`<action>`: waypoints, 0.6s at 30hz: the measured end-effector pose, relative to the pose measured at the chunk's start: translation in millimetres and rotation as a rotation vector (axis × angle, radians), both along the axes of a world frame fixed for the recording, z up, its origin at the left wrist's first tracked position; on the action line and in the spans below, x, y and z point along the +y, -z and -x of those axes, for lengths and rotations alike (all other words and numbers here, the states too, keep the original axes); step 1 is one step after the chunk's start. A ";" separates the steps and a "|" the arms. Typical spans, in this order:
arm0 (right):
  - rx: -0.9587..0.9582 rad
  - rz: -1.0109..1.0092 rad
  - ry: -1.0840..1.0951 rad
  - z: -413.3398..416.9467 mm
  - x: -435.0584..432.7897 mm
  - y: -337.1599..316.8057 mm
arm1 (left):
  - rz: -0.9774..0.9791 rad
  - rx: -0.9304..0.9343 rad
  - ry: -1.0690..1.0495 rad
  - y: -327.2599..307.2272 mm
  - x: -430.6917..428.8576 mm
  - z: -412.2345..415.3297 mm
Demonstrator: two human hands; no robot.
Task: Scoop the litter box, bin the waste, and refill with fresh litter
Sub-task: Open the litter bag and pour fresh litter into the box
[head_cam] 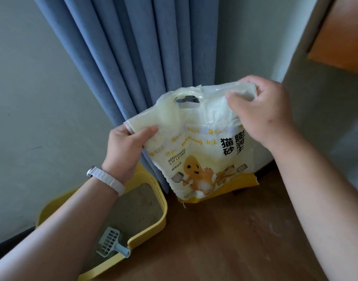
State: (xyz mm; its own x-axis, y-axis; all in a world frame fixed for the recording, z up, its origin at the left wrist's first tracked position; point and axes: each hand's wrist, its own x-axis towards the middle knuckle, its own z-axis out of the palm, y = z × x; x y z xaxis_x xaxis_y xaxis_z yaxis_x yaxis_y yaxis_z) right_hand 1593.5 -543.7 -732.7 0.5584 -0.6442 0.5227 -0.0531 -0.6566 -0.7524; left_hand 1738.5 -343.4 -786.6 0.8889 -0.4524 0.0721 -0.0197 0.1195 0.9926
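Observation:
A cream and yellow bag of bentonite cat litter [202, 155] hangs upright in front of the blue curtain, its bottom near the floor. My left hand [125, 147] pinches its upper left edge, thumb on the front. My right hand [263, 110] grips the crumpled top right corner. Below left stands the yellow litter box [164, 216] holding grey litter [133, 211]. A pale grey slotted scoop [111, 241] lies in the box, its handle resting against the near rim.
A blue pleated curtain [133, 57] hangs behind the bag. Pale walls stand on both sides. Brown wooden floor [224, 240] spreads to the right of the box. An orange wooden panel [344, 33] shows at the top right.

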 end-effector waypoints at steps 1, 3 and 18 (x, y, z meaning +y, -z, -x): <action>-0.027 0.021 -0.009 -2.5 8.7 -10.8 | 0.053 0.004 -0.017 -11.1 -0.6 0.2; -0.087 0.037 -0.010 -10.0 22.9 -31.9 | 0.122 -0.007 -0.043 -33.6 -0.7 -0.7; -0.176 -0.104 -0.244 -104.6 122.6 -90.0 | 0.182 -0.143 -0.285 -112.1 140.0 -60.0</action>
